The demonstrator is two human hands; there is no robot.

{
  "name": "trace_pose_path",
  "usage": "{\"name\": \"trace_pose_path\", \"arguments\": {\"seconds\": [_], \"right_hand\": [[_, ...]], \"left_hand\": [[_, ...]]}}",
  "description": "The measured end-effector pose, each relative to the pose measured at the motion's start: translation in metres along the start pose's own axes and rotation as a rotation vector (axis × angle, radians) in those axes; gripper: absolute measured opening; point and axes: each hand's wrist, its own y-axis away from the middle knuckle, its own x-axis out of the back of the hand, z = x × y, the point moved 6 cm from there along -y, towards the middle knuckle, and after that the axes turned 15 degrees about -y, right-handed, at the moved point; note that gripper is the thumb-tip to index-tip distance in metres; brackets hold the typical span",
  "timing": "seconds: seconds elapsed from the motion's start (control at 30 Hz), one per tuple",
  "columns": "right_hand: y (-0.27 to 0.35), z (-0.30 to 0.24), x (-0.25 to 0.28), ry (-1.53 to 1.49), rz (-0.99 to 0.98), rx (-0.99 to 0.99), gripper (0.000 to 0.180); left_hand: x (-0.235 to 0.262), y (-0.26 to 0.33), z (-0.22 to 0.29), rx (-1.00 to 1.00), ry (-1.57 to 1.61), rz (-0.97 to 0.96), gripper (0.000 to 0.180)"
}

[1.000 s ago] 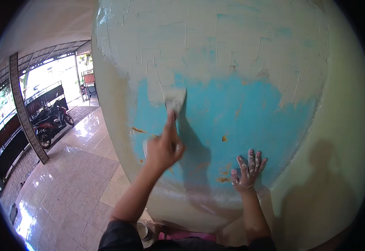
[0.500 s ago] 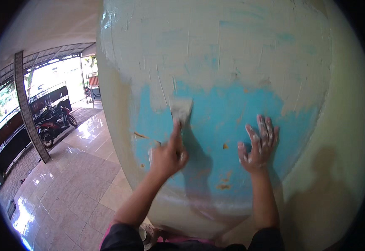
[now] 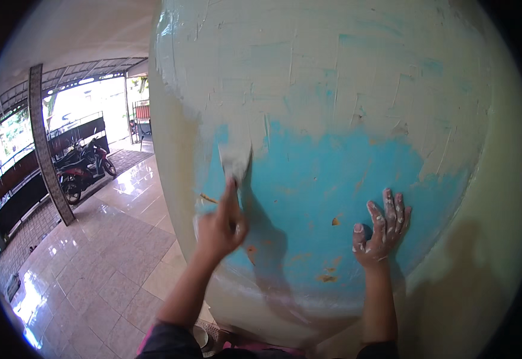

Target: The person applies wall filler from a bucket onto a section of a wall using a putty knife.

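Note:
A putty knife (image 3: pixel 235 159) with a wide, whitish-smeared blade lies against the wall (image 3: pixel 297 173), its blade pointing up. My left hand (image 3: pixel 220 230) is closed round its handle, index finger stretched along the blade's base. The blade is at the left part of a bright blue patch, just below the pale putty (image 3: pixel 273 78) that covers the upper wall. My right hand (image 3: pixel 384 233), spotted with white putty, is spread with fingers apart over the right side of the blue patch, seemingly resting on it. Orange-brown worn spots (image 3: pixel 336 221) show in the blue.
To the left, a shiny tiled floor (image 3: pixel 105 257) runs to a patterned post (image 3: pixel 50 149) and parked motorcycles (image 3: pixel 87 167). A pale container (image 3: pixel 200 338) stands low beside my left sleeve. A greenish wall (image 3: pixel 482 257) with my shadow adjoins on the right.
My left hand has moved the putty knife left across the wall, and pale putty now covers more blue there. The view has shifted slightly; my right hand stays spread at the blue patch.

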Motion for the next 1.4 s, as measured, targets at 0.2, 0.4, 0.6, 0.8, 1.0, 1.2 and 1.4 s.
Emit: {"name": "trace_pose_path", "arguments": {"seconds": [0.2, 0.4, 0.6, 0.8, 1.0, 1.2, 1.4], "right_hand": [[0.006, -0.004, -0.007, 0.037, -0.055, 0.021, 0.039], [0.010, -0.002, -0.006, 0.015, 0.004, -0.018, 0.036], [0.042, 0.008, -0.015, 0.034, -0.043, -0.081, 0.037], [0.063, 0.017, -0.022, 0.013, -0.044, -0.109, 0.039], [0.074, 0.024, -0.017, -0.006, -0.068, -0.132, 0.038], [0.094, 0.026, -0.025, -0.042, -0.144, -0.162, 0.046], [0.100, -0.018, -0.028, -0.572, -0.409, -0.395, 0.050]], "left_hand": [[-0.001, 0.043, 0.005, -0.120, 0.069, 0.247, 0.084], [0.020, -0.052, 0.027, 0.046, -0.060, -0.097, 0.090], [-0.031, 0.046, 0.030, -0.019, 0.122, -0.060, 0.086], [0.000, -0.012, 0.039, -0.137, 0.125, 0.257, 0.085], [-0.028, -0.042, 0.047, 0.022, 0.008, -0.037, 0.086], [-0.068, 0.057, 0.069, -0.031, 0.182, -0.038, 0.085], [-0.070, 0.059, 0.118, -0.140, 0.410, -0.100, 0.077]]}}
